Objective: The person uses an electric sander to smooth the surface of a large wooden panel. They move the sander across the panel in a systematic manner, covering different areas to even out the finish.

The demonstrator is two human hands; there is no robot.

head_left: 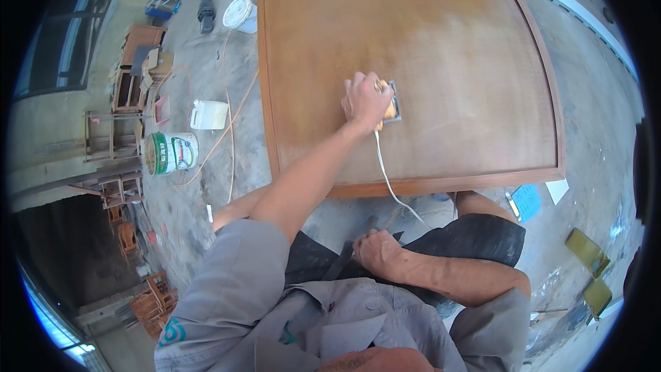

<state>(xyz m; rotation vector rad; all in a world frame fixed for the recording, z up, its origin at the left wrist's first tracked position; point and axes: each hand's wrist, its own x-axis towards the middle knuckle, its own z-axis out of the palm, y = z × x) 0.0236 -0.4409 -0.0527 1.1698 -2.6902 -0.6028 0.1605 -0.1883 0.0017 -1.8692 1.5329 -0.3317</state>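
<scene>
My left hand (367,101) is wrapped round a yellow-orange electric sander (387,107). The sander's flat pad rests on a large brown wooden panel (330,34) with a raised border. From the sander a white cord (385,173) runs back over the panel's near edge toward my legs. My right hand (381,253) is down at my lap, its fingers curled. A dark grey strip (339,262) shows beside those fingers; whether they hold it is hidden.
On the floor to the left are a white lidded bucket (239,14), a white jug (209,115), a green-and-white pail (172,153) and an orange hose (226,134). Wooden furniture pieces (127,89) line that side. A blue sheet (527,202) lies to the right.
</scene>
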